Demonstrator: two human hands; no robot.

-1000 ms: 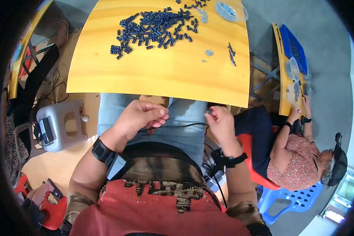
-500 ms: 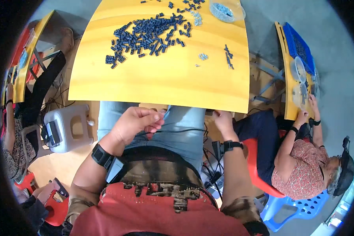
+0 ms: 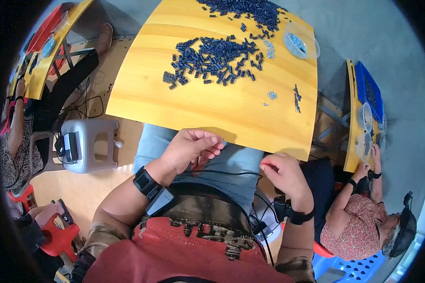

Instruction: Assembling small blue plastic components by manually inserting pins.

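Just off the table's near edge, my left hand is closed in a pinch, thumb against fingertips. Anything between those fingers is too small to make out. My right hand hangs at the same edge, further right, with thumb and fingers pressed together; its grip is also hidden. On the yellow table beyond lies a pile of small black plastic pieces. Nearer my right hand are a little cluster of silvery screws and a short row of black pieces with screws.
A larger black heap covers the table's far end, beside a clear tub of small metal parts. At right a co-worker sits by another table with a blue tray. A grey stool stands at left.
The view has swung, so the table appears further right and lower. My right hand has turned and shows more of its thumb and back. My left hand keeps its pinch.
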